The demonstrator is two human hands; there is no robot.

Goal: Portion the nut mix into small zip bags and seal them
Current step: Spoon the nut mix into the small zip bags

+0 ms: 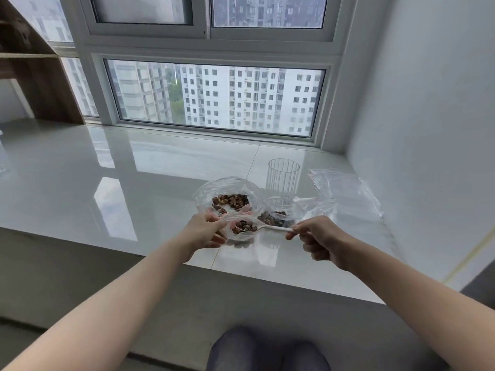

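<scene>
My left hand pinches the mouth of a small clear zip bag that holds some brown nuts. My right hand grips the handle of a white plastic spoon, whose bowl reaches into that bag. Behind them a large clear bag of nut mix stands open on the white sill. To its right sits another clear bag with nuts.
A ribbed clear glass stands behind the bags. A stack of empty zip bags lies at the right, close to the wall. The glossy white sill stretches far to the left; its front edge runs below my hands. A window is behind.
</scene>
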